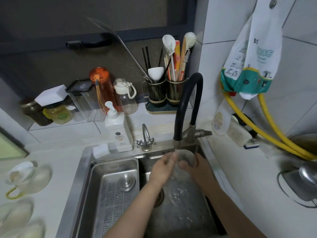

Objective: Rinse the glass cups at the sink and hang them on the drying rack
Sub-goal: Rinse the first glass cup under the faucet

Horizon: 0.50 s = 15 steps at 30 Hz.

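Observation:
A clear glass cup (186, 160) is held over the steel sink (181, 212), right under the black faucet spout (177, 145). Water runs over it and splashes into the basin. My left hand (163, 169) grips the cup's left side. My right hand (199, 169) wraps its right side. Several more glass cups sit on the white counter at the far left; one (25, 176) has a yellow handle, another (13, 215) lies nearer me. No drying rack shows in this view.
A perforated steel drain tray (115, 194) fills the sink's left half. A soap pump bottle (118, 133) and a small tap (145, 140) stand behind it. Bottles, jars and a utensil holder (164, 93) line the back ledge. Yellow hoses (267, 134) and a metal pot (303, 182) are at right.

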Available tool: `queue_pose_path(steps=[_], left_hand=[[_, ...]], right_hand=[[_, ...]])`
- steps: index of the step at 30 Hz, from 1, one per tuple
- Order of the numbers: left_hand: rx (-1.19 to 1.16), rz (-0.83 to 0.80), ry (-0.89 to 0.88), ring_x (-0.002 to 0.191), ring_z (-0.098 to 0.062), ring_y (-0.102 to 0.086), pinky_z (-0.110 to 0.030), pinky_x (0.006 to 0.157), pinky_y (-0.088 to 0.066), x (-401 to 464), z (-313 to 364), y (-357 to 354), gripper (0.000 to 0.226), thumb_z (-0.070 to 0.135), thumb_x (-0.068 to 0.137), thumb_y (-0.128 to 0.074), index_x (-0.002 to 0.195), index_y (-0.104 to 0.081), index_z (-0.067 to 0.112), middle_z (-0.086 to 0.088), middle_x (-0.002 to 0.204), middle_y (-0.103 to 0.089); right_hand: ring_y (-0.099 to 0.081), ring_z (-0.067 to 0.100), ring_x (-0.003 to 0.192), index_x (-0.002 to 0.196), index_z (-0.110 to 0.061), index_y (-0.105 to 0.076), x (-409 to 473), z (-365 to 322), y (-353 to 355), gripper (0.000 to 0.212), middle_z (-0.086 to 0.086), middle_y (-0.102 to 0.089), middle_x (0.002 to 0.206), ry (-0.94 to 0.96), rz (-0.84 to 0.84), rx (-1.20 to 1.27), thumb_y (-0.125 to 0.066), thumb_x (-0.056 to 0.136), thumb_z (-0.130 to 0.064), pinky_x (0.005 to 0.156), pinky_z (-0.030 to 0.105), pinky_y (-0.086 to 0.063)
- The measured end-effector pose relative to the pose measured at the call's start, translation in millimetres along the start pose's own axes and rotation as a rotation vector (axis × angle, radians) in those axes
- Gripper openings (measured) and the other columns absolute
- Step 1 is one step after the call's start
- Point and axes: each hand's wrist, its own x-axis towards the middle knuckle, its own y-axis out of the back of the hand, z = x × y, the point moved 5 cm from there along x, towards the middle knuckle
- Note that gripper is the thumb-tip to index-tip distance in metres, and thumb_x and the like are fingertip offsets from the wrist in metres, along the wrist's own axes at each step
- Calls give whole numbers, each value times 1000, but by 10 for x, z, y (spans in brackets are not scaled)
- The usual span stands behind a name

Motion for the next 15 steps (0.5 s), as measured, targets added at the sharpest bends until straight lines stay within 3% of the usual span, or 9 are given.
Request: queue_pose_path(steps=[2, 4, 5, 7, 9, 11, 13, 15], left_hand=[[-36, -31, 58, 93, -16, -67, -36, 85, -57, -29, -39, 86, 59, 71, 80, -48, 129, -53, 38, 4, 122, -64], [-72, -71, 95, 81, -12, -64, -28, 65, -56, -75, -62, 134, 68, 71, 75, -56, 132, -49, 36, 3, 126, -61], [-119, -102, 113, 86, -11, -64, -27, 64, -55, -87, -95, 129, 75, 69, 72, -61, 136, -44, 35, 2, 130, -57], [-281, -141, 130, 102, -15, -64, -30, 77, -57, -125, -138, 108, 81, 57, 74, -69, 143, -33, 34, 4, 138, -47], [-422, -115, 91, 112, -18, -60, -38, 92, -53, -134, -147, 168, 79, 46, 74, -74, 141, -33, 38, 7, 138, -41], [-512, -55, 45, 109, -18, -57, -41, 95, -50, -87, -174, 262, 70, 39, 75, -74, 136, -40, 41, 6, 141, -39], [-570, 23, 28, 107, -22, -58, -42, 92, -51, -40, -183, 333, 53, 25, 86, -67, 134, -46, 36, -3, 140, -42], [-573, 35, 47, 117, -26, -55, -46, 94, -52, -15, -199, 304, 42, 22, 91, -60, 128, -50, 38, -7, 139, -45]], right_hand=[[-52, 19, 109, 126, -16, -46, -38, -23, -47, 72, 2, -48, 124, 55, 15, -159, -79, 67, -39, 90, 28, -44], [-38, 10, 114, 132, -18, -36, -125, -96, -135, 84, -4, -32, 125, 155, 24, -260, -81, 65, -39, 91, 22, -36], [-32, 5, 114, 132, -21, -34, -164, -141, -195, 86, -6, -30, 124, 226, 25, -306, -81, 63, -41, 91, 20, -33], [-31, 1, 112, 128, -27, -36, -182, -169, -269, 84, -12, -33, 119, 299, 7, -314, -82, 59, -42, 89, 17, -32], [-45, 1, 108, 119, -31, -42, -154, -180, -257, 65, -16, -43, 114, 242, -74, -163, -81, 67, -33, 85, 17, -41], [-60, 7, 97, 106, -32, -54, -130, -201, -222, 35, -12, -60, 103, 192, -160, -42, -72, 79, -20, 84, 24, -51], [-64, 1, 86, 90, -35, -61, -131, -247, -204, 21, -11, -68, 88, 237, -163, -91, -67, 84, -15, 77, 14, -49], [-63, -5, 82, 85, -35, -64, -161, -299, -220, 16, -15, -69, 81, 287, -122, -198, -65, 86, -19, 73, 9, -47]])
